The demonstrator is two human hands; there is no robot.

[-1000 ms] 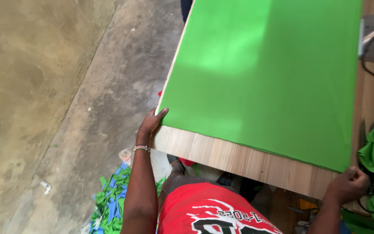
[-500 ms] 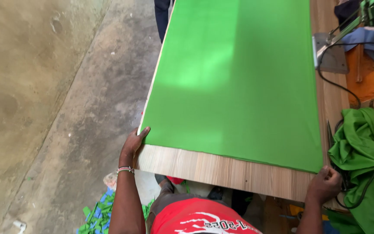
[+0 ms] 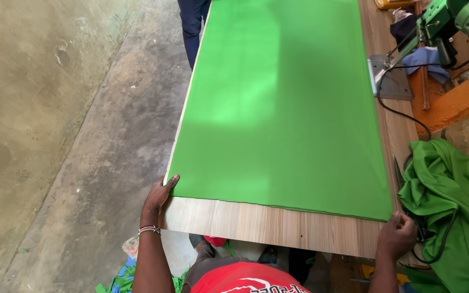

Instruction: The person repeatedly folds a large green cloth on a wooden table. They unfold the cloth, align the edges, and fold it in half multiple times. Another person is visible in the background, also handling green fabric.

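Note:
A long sheet of bright green fabric (image 3: 283,103) lies flat along a wooden table (image 3: 267,225). My left hand (image 3: 160,194) rests on the table's near left corner, with its fingertips touching the fabric's near left corner. At the near right corner my right hand (image 3: 396,236) has its fingers curled over the fabric's corner, pinching it at the table's edge. The fabric's near edge runs between both hands, a little back from the table's front edge.
A crumpled green cloth (image 3: 451,206) and a black cable (image 3: 403,114) lie at the right. A green cutting machine (image 3: 441,24) on a metal base stands at the far right. Another person's legs (image 3: 192,24) stand at the table's far left. Concrete floor (image 3: 71,135) lies left.
The view has tilted up and shifted, showing more of the table's far end. My two hands stay at the fabric's near corners; the fabric looks unmoved.

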